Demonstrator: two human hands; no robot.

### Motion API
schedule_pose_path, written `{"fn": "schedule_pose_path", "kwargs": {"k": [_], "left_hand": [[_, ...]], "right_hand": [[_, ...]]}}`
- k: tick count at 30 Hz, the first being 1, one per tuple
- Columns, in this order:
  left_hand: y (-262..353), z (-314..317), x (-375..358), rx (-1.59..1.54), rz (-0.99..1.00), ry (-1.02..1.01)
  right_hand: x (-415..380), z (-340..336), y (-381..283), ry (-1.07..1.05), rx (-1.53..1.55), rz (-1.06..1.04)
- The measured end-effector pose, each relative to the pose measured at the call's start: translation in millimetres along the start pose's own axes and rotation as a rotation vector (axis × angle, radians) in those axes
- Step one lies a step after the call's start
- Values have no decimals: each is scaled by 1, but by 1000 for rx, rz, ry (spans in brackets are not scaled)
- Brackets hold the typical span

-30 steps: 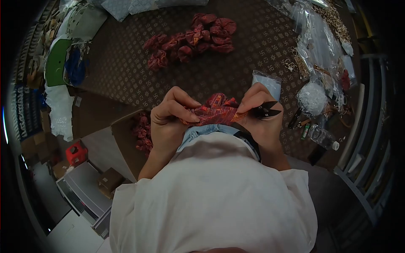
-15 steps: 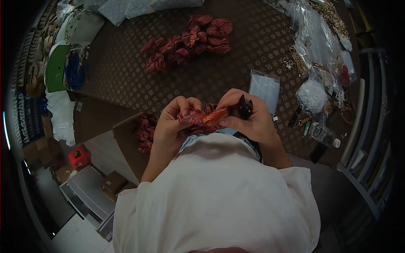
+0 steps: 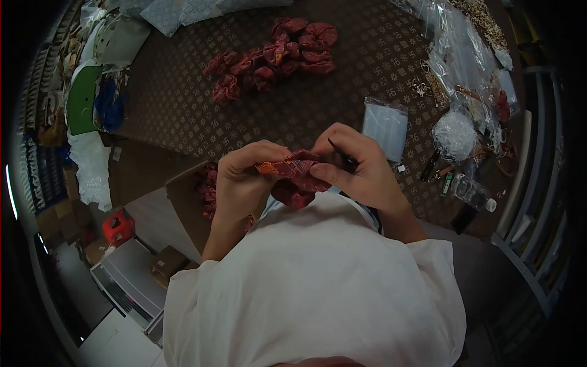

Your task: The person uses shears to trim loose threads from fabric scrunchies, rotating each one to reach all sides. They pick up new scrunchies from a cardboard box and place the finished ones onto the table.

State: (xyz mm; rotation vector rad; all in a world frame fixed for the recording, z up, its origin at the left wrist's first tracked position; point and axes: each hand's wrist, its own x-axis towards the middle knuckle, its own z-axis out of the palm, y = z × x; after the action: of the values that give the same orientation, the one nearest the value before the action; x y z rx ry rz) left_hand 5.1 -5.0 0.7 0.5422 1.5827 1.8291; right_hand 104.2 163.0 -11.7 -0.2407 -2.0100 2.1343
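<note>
My left hand [image 3: 241, 177] and my right hand [image 3: 358, 168] both grip a bunched red patterned fabric scrunchie [image 3: 293, 177] close to my chest. Black thread snips [image 3: 342, 158] lie tucked in my right hand, only a thin black part showing between the fingers. A pile of finished red scrunchies [image 3: 272, 58] lies further out on the brown patterned table [image 3: 183, 104]. More red scrunchies [image 3: 208, 189] sit in a box at my left, below the table edge.
A clear packet [image 3: 385, 125] lies just right of my hands. Plastic bags, a white net ball [image 3: 454, 136], a small bottle [image 3: 471, 194] and trinkets crowd the right side. Green and blue items [image 3: 92, 98] are at the left. Boxes stand on the floor.
The scrunchie has been turned and bunched tighter between my hands. The snips, sticking out of my right hand before, are now folded in under the fingers.
</note>
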Motion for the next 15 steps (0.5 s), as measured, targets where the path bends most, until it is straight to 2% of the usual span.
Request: {"fn": "schedule_pose_path", "kwargs": {"k": [3, 5, 9, 12, 14, 15], "left_hand": [[-4, -4, 0, -12, 99, -25], [1, -1, 0, 46, 171, 1], [1, -4, -4, 27, 150, 17], [-1, -3, -4, -23, 89, 12], [-4, 1, -2, -339, -17, 76], [-3, 2, -1, -338, -13, 73]], "right_hand": [[-4, -1, 14, -36, 164, -75], [-5, 0, 15, 70, 351, -119], [-6, 0, 16, 3, 484, -85], [-5, -6, 14, -52, 587, 16], [-5, -16, 10, -19, 673, 267], [-4, -14, 9, -19, 672, 263]]}}
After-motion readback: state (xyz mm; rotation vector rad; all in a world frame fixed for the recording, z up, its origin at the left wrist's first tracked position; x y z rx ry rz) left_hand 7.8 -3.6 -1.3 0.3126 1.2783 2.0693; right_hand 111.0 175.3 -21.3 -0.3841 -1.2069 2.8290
